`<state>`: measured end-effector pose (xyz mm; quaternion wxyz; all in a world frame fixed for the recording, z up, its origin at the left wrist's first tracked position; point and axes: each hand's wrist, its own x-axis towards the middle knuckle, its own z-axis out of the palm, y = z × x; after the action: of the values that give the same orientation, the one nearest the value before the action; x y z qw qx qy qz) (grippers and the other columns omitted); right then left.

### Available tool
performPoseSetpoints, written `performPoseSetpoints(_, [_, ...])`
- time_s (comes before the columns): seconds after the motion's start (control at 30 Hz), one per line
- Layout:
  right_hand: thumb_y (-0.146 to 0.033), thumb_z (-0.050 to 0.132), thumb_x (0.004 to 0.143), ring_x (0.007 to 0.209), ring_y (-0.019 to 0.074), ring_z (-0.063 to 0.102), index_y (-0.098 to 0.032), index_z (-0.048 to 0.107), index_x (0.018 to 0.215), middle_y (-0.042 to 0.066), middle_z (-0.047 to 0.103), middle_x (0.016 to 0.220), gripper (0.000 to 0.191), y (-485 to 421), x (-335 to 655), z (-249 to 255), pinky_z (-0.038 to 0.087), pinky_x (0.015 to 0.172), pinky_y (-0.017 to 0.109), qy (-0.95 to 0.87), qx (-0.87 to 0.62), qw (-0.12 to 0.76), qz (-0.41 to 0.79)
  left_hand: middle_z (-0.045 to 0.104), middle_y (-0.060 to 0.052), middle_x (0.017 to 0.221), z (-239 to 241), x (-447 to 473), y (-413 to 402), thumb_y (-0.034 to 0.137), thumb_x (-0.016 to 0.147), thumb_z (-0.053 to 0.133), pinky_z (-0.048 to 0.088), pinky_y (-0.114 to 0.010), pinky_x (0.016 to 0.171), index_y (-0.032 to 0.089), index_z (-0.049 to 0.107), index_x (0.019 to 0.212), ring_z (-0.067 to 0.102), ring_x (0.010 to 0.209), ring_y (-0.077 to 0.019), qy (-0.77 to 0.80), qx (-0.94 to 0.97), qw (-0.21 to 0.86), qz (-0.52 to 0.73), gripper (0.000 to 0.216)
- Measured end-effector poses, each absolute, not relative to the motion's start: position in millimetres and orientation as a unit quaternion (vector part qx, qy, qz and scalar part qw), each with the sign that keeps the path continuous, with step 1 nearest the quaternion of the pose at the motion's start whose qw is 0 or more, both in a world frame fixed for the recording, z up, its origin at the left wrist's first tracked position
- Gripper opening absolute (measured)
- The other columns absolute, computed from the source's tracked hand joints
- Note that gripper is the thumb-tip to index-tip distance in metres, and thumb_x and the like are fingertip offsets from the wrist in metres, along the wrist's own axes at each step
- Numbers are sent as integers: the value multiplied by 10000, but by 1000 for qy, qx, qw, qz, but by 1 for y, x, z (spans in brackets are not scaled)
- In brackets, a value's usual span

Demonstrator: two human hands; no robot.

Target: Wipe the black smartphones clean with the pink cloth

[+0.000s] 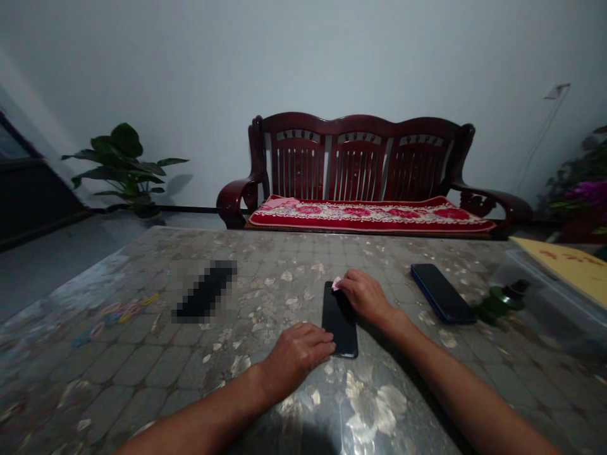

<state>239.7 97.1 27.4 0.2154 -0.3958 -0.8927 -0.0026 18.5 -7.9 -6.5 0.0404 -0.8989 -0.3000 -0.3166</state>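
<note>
A black smartphone (pixel 339 322) lies flat on the patterned tablecloth in front of me, its dark screen facing up. My left hand (pixel 300 346) is closed at its lower left edge, with the fingertips resting on the phone's side and the thumb out of sight. At the phone's top end, my right hand (pixel 364 294) pinches a small pink cloth (pixel 336 284) against the glass. Most of that cloth is hidden under the fingers.
A second phone (pixel 442 293) lies to the right, beside a green bottle (pixel 501 303) and a clear plastic box (pixel 550 303) with a yellow sheet (pixel 564 265) over it. On the left are a pixelated dark object (pixel 207 292) and colourful bands (pixel 116 312). A wooden bench (pixel 355 164) stands beyond the table.
</note>
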Motion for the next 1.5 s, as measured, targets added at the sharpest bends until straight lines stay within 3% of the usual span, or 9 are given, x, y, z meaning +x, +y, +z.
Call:
performPoseSetpoints(0.23, [-151, 540, 969, 801, 172, 550, -224, 739, 972, 38, 629, 847, 211, 79, 244, 29, 370, 698, 270, -928, -310, 203, 34, 777, -47, 967, -1, 21, -9, 338, 1049, 450, 546, -291, 769, 204, 731, 988, 710, 870, -171, -296, -892, 51, -337, 317])
performPoseSetpoints(0.43, [-135, 519, 974, 842, 174, 575, -213, 740, 980, 48, 636, 882, 234, 84, 250, 24, 400, 744, 264, -891, -375, 252, 51, 772, -58, 1007, -5, 20, -10, 305, 1040, 478, 550, -308, 804, 201, 722, 1021, 707, 934, -178, -303, -895, 57, -323, 266])
performPoseSetpoints(0.8, [-140, 581, 946, 895, 159, 615, -238, 768, 1005, 34, 657, 921, 219, 131, 246, 23, 414, 773, 231, -876, -409, 228, 112, 769, -46, 1037, 6, 33, 19, 265, 991, 582, 522, -323, 821, 199, 725, 1013, 690, 935, -198, -340, -910, 48, -233, 158])
performPoseSetpoints(1.0, [-152, 574, 953, 910, 164, 604, -254, 763, 1022, 30, 653, 913, 225, 139, 248, 20, 411, 795, 238, -874, -415, 234, 99, 769, -43, 1012, 10, 36, 37, 305, 962, 638, 515, -306, 819, 207, 735, 986, 694, 910, -189, -341, -911, 18, -230, 140])
performPoseSetpoints(1.23, [-118, 573, 935, 876, 170, 586, -231, 758, 982, 35, 640, 890, 223, 126, 248, 25, 397, 768, 250, -889, -396, 220, 69, 778, -46, 1018, 2, 31, 45, 443, 921, 666, 528, -322, 861, 204, 760, 979, 714, 943, -213, -334, -898, -13, -286, 264])
performPoseSetpoints(1.5, [-92, 574, 916, 842, 168, 579, -233, 751, 976, 33, 642, 882, 234, 117, 255, 35, 387, 737, 256, -916, -352, 184, 68, 770, -61, 1085, 2, 19, 57, 415, 918, 678, 545, -317, 900, 204, 757, 1070, 708, 1009, -208, -300, -904, -111, -284, 272])
